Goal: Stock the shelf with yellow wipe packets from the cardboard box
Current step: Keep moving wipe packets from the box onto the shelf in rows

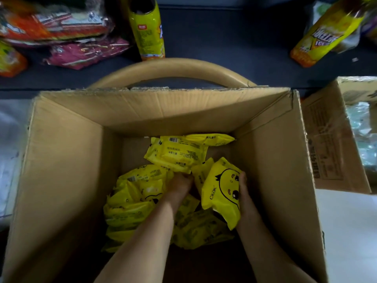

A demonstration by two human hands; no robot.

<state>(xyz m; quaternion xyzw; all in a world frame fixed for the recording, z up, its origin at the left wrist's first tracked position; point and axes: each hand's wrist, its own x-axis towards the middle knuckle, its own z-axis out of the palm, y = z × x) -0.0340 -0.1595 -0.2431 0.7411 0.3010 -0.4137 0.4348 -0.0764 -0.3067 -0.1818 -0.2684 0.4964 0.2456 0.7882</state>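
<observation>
Many yellow wipe packets point(175, 156) lie loose on the floor of the cardboard box point(61, 160) in the head view, heaped toward 7 o'clock. The right hand point(243, 188) has its grip closed on the cartoon-faced packet point(221, 193) at 4 o'clock. The left hand point(180, 183) is buried among packets, so its grip cannot be told. The packets look light, soft and slick, and are best pinched across the flat body.

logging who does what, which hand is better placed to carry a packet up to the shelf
Right. The right hand grips a face-printed packet, tilted up inside the cardboard box. The left hand is buried among loose packets; a hold there cannot be told.
</observation>
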